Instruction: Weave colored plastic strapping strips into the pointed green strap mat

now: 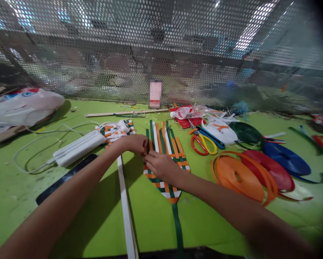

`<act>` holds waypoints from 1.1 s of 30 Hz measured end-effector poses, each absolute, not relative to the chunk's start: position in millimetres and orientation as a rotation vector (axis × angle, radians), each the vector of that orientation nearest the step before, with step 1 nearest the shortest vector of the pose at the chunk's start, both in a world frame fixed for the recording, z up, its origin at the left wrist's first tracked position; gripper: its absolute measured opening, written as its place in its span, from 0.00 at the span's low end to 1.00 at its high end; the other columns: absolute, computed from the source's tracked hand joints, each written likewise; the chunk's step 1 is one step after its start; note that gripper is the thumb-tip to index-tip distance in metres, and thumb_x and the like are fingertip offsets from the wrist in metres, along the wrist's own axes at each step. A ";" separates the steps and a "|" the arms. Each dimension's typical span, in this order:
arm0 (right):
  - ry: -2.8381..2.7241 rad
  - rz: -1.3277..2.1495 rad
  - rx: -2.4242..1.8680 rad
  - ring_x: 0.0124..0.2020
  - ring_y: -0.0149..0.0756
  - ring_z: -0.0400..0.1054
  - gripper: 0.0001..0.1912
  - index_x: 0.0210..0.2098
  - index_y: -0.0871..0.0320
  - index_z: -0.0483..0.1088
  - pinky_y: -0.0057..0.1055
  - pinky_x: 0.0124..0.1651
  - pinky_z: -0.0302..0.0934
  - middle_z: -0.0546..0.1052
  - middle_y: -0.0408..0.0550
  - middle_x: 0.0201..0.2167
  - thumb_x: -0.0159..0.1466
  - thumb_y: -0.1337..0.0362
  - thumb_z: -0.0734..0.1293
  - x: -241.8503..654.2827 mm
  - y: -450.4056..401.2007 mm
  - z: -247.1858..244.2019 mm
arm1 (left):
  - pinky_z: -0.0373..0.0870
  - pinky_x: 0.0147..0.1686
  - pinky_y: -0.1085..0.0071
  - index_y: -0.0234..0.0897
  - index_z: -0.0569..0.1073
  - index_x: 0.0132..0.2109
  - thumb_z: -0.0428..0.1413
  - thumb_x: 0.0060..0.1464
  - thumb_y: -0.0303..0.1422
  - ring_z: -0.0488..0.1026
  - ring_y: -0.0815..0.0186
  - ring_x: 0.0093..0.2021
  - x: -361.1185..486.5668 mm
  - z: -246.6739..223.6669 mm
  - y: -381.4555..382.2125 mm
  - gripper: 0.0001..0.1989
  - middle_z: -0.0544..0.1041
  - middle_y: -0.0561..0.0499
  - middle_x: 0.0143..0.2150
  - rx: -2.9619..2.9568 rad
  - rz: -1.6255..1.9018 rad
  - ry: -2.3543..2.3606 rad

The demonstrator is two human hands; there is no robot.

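Observation:
A flat piece woven from orange, green and white plastic strips [166, 189] lies on the green table in front of me. Its lower end is closely woven to a point, while loose strip ends [161, 135] fan out at the far side. My left hand [137, 144] is closed at the left edge of the weave, its fingertips pinching a strip there. Over the middle of the weave rests my right hand [161, 165], fingers pressed together at the same left edge. The exact strip between the fingertips is hidden. A long green strip [177, 225] trails from the pointed end.
To the right lie scissors [204, 144] and strip coils: orange [237, 178], red [272, 169], blue [287, 158], white [218, 131]. On the left are a white power strip [79, 147], a phone [64, 180] and a plastic bag [28, 108]. Perforated metal [110, 46] stands behind.

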State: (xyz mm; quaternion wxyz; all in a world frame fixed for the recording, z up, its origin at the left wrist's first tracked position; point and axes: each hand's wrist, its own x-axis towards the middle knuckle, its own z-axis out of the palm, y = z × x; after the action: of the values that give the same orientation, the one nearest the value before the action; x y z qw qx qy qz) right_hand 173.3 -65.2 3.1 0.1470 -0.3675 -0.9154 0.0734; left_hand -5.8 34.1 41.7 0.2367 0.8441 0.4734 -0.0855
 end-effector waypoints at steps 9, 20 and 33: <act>-2.472 0.481 -1.001 0.39 0.36 0.71 0.11 0.43 0.61 0.75 0.32 0.43 0.63 0.78 0.52 0.41 0.73 0.69 0.61 173.8 -54.3 -2.4 | 0.60 0.26 0.71 0.38 0.76 0.29 0.59 0.36 0.26 0.68 0.66 0.25 -3.1 42.4 36.1 0.07 0.78 0.51 0.26 2.296 -0.219 1.253; -2.359 0.644 -0.967 0.41 0.36 0.72 0.12 0.42 0.60 0.78 0.32 0.46 0.64 0.80 0.51 0.41 0.72 0.68 0.62 176.2 -47.1 -3.2 | 0.63 0.30 0.71 0.38 0.78 0.35 0.57 0.40 0.27 0.72 0.64 0.30 -11.0 43.0 34.7 0.11 0.81 0.50 0.34 2.294 -0.178 1.221; -2.460 0.502 -0.896 0.42 0.38 0.72 0.14 0.45 0.62 0.78 0.34 0.46 0.64 0.79 0.54 0.42 0.74 0.68 0.60 178.0 -48.6 -5.7 | 0.62 0.30 0.72 0.37 0.76 0.35 0.56 0.41 0.25 0.72 0.65 0.31 -10.5 44.7 33.1 0.11 0.81 0.49 0.35 2.233 -0.189 1.248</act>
State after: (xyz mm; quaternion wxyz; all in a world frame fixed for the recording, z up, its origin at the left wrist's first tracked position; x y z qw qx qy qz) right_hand 178.0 -48.6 -5.7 0.2355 -0.3267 -0.8968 0.1831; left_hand -10.5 33.1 44.7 0.2841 0.8347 0.4664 -0.0708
